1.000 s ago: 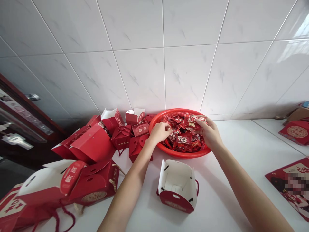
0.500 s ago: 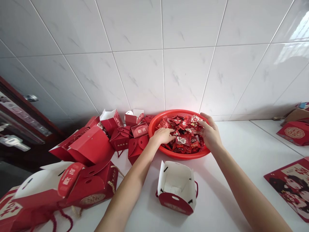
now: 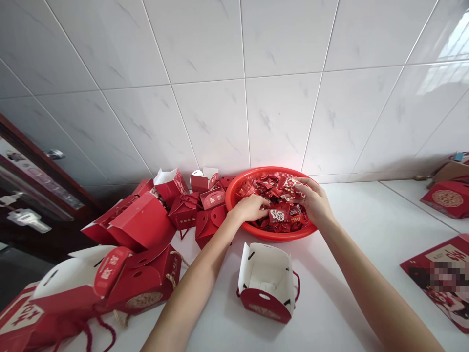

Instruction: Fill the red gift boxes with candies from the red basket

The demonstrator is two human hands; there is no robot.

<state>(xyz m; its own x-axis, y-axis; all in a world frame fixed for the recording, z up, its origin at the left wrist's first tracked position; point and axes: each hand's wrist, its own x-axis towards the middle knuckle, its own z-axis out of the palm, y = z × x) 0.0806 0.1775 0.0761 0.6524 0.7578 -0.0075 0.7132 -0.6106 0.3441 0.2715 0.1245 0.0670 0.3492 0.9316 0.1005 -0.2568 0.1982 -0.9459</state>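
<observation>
A red plastic basket (image 3: 234,182) stands against the wall, filled with red wrapped candies (image 3: 280,215). Both of my hands are inside it. My left hand (image 3: 252,208) lies over the left part of the pile with its fingers drawn together; whatever they hold is hidden. On the other side, my right hand (image 3: 315,199) pinches a red-and-white patterned candy packet (image 3: 290,186) between thumb and fingers. In front of the basket, between my forearms, sits an open red gift box (image 3: 262,303) with a white inside, upright, its flaps spread and a dark red cord at the side.
Several red gift boxes (image 3: 146,222) crowd the left side, some open, some folded shut with cord handles. On the right lie a printed red card or bag (image 3: 436,274) and another red box (image 3: 447,199). White tiled wall (image 3: 282,117) rises behind the white tabletop (image 3: 351,215).
My right hand has moved slightly left and inward over the candies, bringing the patterned packet with it. My left hand has shifted slightly right. The open box stays put.
</observation>
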